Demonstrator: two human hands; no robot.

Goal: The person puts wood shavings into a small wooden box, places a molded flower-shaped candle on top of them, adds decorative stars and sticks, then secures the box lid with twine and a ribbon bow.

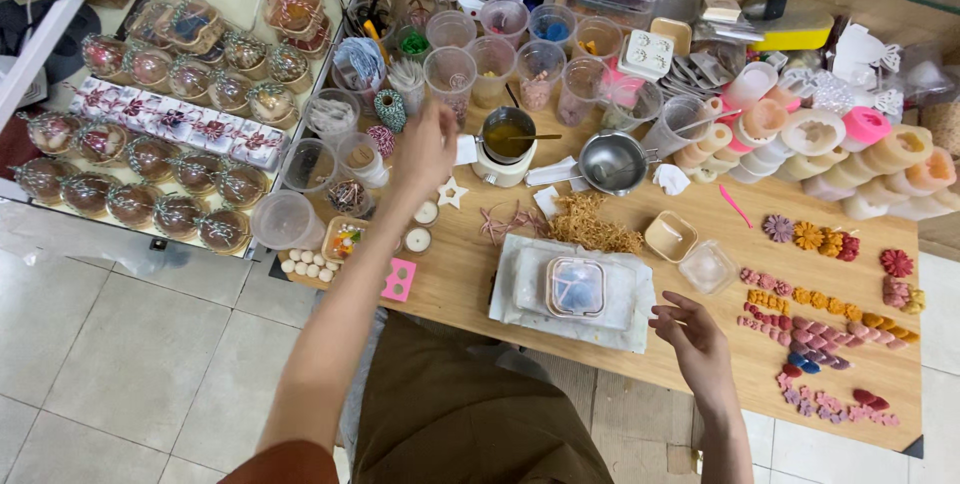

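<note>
My left hand [425, 149] reaches far across the wooden table [700, 274], its fingertips at a clear plastic cup [449, 79] among several such cups; whether it grips anything I cannot tell. My right hand [695, 339] hovers with fingers spread and nothing in it at the near table edge, just right of a white cloth [630, 294] carrying a small square mould with blue filling [575, 286]. A small melting pot with yellow liquid [506, 139] and a metal pitcher [612, 162] stand behind the cloth.
Wrapped round items in clear domes fill a tray [150, 134] at the left. Rolls and silicone moulds [800, 139] lie at the back right. Small wax flowers [820, 314] cover the table's right end. Tealights [418, 239], a pink cutter [399, 279] and dried fibres [590, 227] lie nearby.
</note>
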